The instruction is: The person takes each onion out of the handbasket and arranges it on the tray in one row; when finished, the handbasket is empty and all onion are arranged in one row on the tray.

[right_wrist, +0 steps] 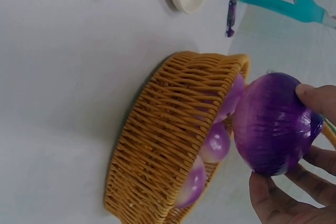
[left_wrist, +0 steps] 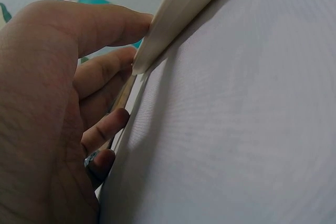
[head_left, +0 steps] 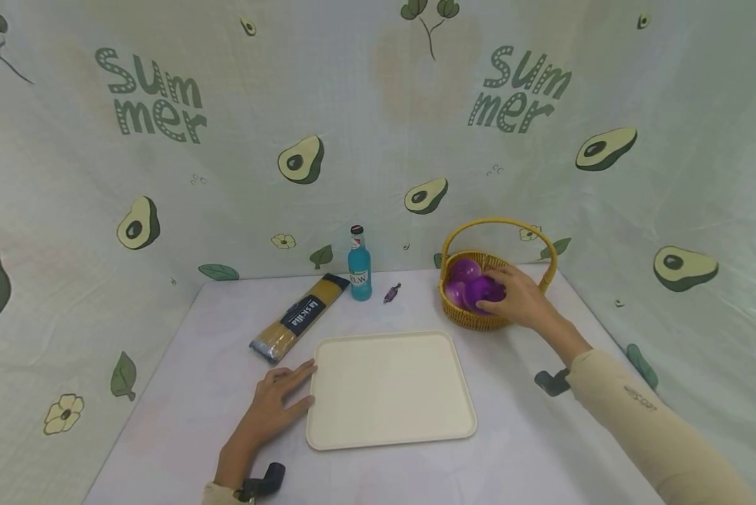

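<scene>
Right hand (head_left: pixel 522 299) pinches a purple onion (right_wrist: pixel 270 124), probably unloading the basket (right_wrist: pixel 157 140); left hand (head_left: pixel 271 408), loosely extended, touches the tray (head_left: pixel 390 391); careful lifting seems next.

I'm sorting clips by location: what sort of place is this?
Probably a staged filming corner, not a working kitchen: avocado-print cloth walls in a pale tabletop at back and sides, with a tray laid out on it.

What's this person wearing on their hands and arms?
The left sleeve and right sleeve are cream; the right one bears a small dark marking, too blurred to read. A black device shows at each wrist. The left hand has what looks like a ring.
</scene>
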`<state>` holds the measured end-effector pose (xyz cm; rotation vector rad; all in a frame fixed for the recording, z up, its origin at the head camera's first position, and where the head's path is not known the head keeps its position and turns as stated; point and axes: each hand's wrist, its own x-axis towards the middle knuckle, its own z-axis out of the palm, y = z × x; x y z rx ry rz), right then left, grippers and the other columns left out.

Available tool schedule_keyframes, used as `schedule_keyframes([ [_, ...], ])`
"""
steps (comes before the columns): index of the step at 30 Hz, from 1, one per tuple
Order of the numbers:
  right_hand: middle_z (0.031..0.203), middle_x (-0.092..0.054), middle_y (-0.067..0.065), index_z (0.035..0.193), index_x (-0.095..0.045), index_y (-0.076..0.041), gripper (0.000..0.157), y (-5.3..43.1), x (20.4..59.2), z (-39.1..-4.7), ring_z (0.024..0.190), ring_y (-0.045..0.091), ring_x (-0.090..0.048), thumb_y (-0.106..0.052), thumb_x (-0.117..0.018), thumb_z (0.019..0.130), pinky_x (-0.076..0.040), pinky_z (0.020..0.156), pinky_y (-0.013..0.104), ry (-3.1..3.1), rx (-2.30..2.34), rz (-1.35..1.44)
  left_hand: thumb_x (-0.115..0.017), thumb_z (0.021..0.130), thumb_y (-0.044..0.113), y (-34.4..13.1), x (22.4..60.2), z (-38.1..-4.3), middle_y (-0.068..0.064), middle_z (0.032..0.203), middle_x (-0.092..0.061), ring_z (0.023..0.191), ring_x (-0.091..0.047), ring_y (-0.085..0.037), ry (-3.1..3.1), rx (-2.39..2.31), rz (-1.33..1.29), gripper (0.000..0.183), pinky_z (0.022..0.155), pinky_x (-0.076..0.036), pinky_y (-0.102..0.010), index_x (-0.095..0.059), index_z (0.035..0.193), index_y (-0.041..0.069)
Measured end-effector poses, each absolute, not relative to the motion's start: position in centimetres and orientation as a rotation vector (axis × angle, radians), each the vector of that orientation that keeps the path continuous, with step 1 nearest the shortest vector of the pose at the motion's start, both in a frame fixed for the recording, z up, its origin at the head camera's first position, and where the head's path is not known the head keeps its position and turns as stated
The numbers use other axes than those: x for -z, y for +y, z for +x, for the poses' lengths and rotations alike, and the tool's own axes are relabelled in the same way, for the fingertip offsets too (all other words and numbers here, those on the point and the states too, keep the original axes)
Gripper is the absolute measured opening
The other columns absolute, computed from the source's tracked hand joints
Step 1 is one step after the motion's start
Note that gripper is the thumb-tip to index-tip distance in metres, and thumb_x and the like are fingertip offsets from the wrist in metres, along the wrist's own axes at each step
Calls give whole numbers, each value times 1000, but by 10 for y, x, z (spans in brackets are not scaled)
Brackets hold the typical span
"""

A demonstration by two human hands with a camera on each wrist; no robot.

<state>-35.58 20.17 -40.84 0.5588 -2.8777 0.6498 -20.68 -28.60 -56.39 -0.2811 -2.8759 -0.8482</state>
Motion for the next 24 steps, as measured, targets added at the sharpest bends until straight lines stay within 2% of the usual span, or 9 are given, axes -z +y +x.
schedule_keyframes([
  [12,141,-46,30,144,-48,5,78,189,407,-352,125,48,-47,-32,-83,83,-43,100,59,-2908,-671,557,-67,92,47,-285,562,-205,20,152,-44,128,-39,-22,-2878,863,-276,59,102,-28,-51,-51,147,33],
  [24,141,-48,30,141,-52,5,76,178,410,-350,125,48,-49,-30,-84,82,-42,101,60,-2866,-659,620,-67,92,47,-287,565,-206,17,152,-45,127,-40,-23,-2849,853,-320,59,99,-30,-52,-52,147,31],
])
